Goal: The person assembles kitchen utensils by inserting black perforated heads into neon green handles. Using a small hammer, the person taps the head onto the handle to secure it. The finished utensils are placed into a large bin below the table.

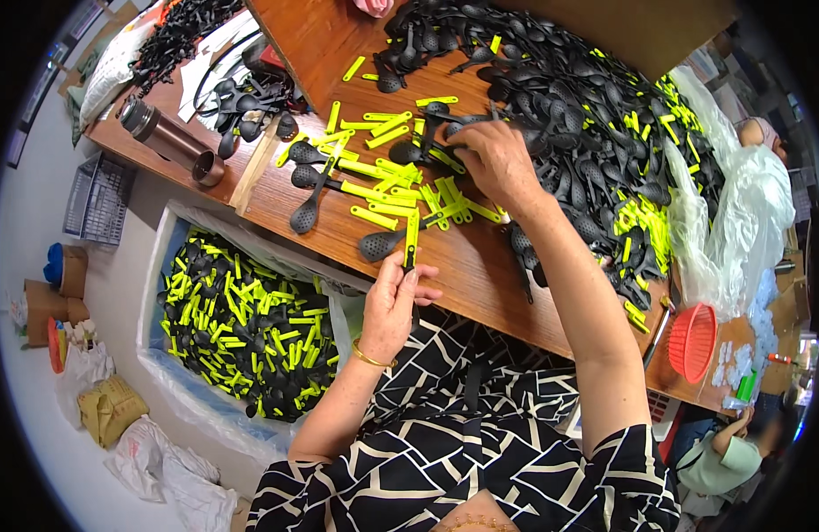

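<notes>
Lime handles [374,217] lie scattered on the counter [485,270], one pinched in the left hand [390,306], while I cannot tell what the right hand [501,164] grips; the bin [150,301] looks well filled, but heaped black spoons [573,120] suggest plenty remains.

1 yellow handle [412,232] in left fingers [426,293]

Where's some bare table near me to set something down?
One bare stretch of table borders the front edge, between the green handles and the black utensil heap. A smaller patch lies between the wooden strip and the nearest black spoon. It's crowded around the right hand and across the heap.
</notes>
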Demonstrator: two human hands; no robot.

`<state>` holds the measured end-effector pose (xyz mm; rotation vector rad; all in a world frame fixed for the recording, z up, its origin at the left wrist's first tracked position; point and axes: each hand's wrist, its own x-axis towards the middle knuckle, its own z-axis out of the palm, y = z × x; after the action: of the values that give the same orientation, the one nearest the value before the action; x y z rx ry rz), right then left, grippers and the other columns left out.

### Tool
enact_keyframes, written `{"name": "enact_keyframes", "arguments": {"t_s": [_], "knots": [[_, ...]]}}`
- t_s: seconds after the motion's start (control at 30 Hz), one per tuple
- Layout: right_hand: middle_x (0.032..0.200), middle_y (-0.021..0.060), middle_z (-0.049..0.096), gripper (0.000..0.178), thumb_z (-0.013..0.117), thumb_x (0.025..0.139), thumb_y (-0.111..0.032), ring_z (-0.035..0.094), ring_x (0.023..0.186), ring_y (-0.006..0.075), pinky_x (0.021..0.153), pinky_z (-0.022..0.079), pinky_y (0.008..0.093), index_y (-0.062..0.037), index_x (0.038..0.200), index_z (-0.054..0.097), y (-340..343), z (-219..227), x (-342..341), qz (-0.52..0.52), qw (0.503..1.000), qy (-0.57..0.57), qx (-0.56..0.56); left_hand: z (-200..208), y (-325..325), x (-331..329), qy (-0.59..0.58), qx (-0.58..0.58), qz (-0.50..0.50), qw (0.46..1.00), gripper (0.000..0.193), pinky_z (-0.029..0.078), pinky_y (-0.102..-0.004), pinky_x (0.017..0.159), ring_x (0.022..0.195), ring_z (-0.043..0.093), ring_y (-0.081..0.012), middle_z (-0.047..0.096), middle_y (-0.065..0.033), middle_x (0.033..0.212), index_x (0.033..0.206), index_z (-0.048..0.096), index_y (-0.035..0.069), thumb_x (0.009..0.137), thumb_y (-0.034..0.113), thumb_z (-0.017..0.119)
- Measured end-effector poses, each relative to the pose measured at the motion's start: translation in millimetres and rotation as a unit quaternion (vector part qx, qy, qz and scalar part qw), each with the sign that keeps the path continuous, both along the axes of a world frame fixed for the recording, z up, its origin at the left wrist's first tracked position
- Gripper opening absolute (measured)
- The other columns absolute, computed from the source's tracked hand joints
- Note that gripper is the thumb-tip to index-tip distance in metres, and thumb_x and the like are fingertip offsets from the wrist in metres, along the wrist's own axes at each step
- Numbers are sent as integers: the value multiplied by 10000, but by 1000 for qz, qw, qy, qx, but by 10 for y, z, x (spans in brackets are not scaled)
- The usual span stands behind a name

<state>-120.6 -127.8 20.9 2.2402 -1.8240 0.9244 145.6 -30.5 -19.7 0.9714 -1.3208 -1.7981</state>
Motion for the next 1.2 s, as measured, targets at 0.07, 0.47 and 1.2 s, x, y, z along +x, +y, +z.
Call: {"name": "enact_keyframes", "arguments": {"t_s": [0.07, 0.47, 1.2], "knots": [[1076, 49, 705, 186, 705, 903, -163, 615, 1090, 276, 924, 448, 428, -143, 1083, 747, -375, -14, -87, -21, 998, 23, 47, 3, -53, 3, 0, 3, -13, 1000, 361, 560, -245, 742, 885, 735, -170, 677, -132, 1184, 1446, 441, 16, 1114, 156, 457], [1257, 80, 668, 258, 569, 989, -210, 610, 1200, 309, 978, 478, 454, -137, 1212, 676, -1214, -429, -520, -38, 979, 149, 136, 102, -421, -67, 83, 61, 3, 995, 321, 608, -303, 792, 916, 740, -220, 673, -146, 1183, 1401, 478, 41, 1092, 121, 510], [1069, 95, 745, 249, 726, 943, -107, 698, 991, 183, 903, 545, 322, -74, 1188, 761, 329, 362, 8, 130, 927, -298, 185, 153, -197, -27, 84, 126, -37, 988, 355, 612, -326, 813, 960, 741, -236, 684, -159, 1227, 1416, 503, 37, 1068, 99, 535]]}}
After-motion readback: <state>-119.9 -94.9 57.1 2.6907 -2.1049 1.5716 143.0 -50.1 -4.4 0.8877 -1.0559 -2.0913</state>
